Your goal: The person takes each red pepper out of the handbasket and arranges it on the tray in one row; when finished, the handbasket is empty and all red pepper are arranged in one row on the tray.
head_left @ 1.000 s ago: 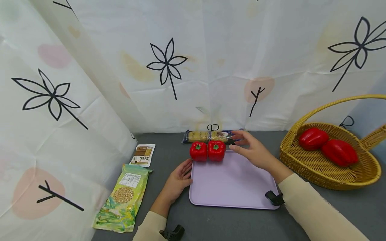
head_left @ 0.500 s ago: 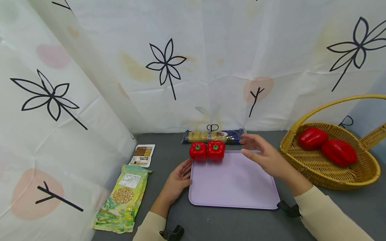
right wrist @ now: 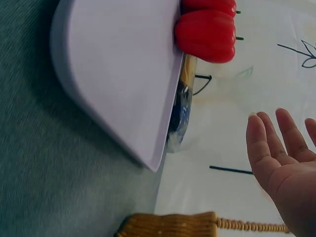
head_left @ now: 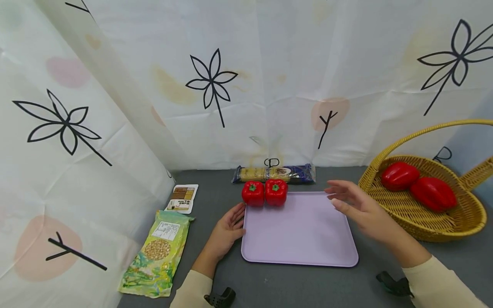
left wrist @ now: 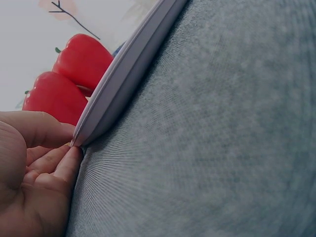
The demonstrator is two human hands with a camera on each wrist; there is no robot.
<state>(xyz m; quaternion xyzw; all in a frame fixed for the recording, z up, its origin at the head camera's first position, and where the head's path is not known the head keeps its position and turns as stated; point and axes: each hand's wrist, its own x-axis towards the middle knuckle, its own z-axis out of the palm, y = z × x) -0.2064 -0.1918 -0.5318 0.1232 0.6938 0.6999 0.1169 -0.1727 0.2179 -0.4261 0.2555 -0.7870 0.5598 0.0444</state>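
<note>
Two red bell peppers point(head_left: 253, 193) point(head_left: 276, 192) stand side by side at the back left corner of a lilac tray point(head_left: 300, 231). My left hand point(head_left: 228, 229) rests at the tray's left edge, thumb and fingertips touching the rim and spaced apart along it. In the left wrist view the thumb point(left wrist: 47, 129) meets the tray's rim. My right hand point(head_left: 358, 207) hovers above the tray's right edge, fingers spread loosely and holding nothing. The right wrist view shows that hand point(right wrist: 291, 163) apart from everything.
A wicker basket point(head_left: 427, 229) with two red peppers point(head_left: 433, 194) stands to the right. Behind the tray lies a pasta packet point(head_left: 265, 173). A yellow-green grain bag point(head_left: 155, 254) and a small brown-and-white pouch point(head_left: 182, 198) lie left. A patterned cloth point(head_left: 269, 98) hangs behind.
My right hand has moved away from near the peppers, rightward and slightly toward me, uncovering the pasta packet's right end. The left hand, peppers and tray stay put.
</note>
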